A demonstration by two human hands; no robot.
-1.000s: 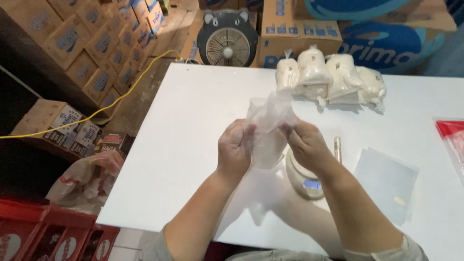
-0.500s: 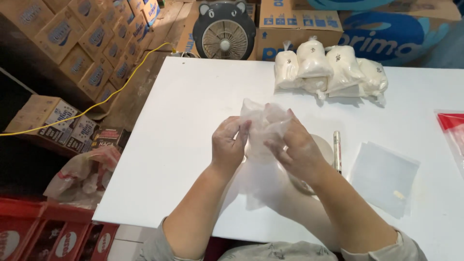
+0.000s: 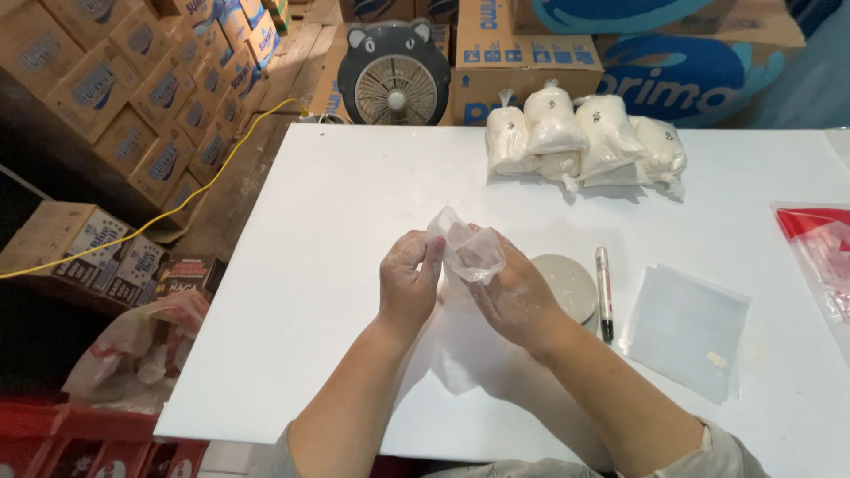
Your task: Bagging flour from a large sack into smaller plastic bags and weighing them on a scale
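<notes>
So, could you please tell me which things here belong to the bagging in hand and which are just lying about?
In hand:
left hand
right hand
clear plastic bag
round white scale
filled white bags
flat empty bags

Lying about:
marker pen
bear-shaped fan
cardboard boxes
yellow cable

Clear plastic bag (image 3: 465, 252), dusted white. Table (image 3: 336, 204) plain white. 4 tied bags (image 3: 580, 137) hold off-white powder. Round scale (image 3: 567, 285) pale grey-white. Marker (image 3: 604, 292) white barrel, black tip. Flat sleeve stack (image 3: 686, 323) translucent bluish. Fan (image 3: 394, 75) dark grey. Cable (image 3: 159, 217) yellow. Cartons (image 3: 115, 97) brown with blue print.
</notes>
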